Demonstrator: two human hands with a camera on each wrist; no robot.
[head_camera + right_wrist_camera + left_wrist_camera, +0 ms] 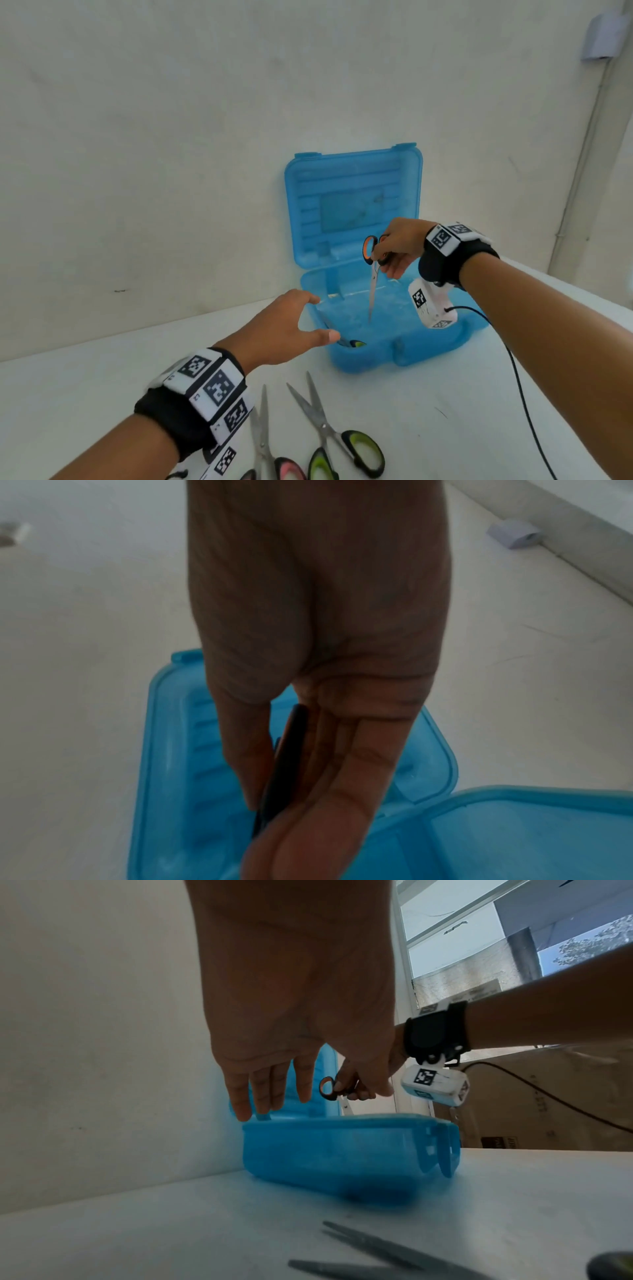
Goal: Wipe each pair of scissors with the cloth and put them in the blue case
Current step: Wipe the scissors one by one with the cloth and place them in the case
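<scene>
Right hand [399, 245]: pinching orange-handled scissors [371, 270] by the handles, blades down over open blue case [442, 346]. Left hand [284, 329]: fingers [240, 1096] spread, holding nothing, at case's left rim. Inside case: one green-handled pair [352, 343]. On table [445, 411]: green-handled scissors [342, 435], pink-handled scissors [265, 448].

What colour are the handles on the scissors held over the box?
Orange and black, on the scissors in the right hand; the head view shows it best.

Bare forearms, black wristbands [171, 414], checkered white marker blocks [445, 236], black cable [524, 394]
</scene>
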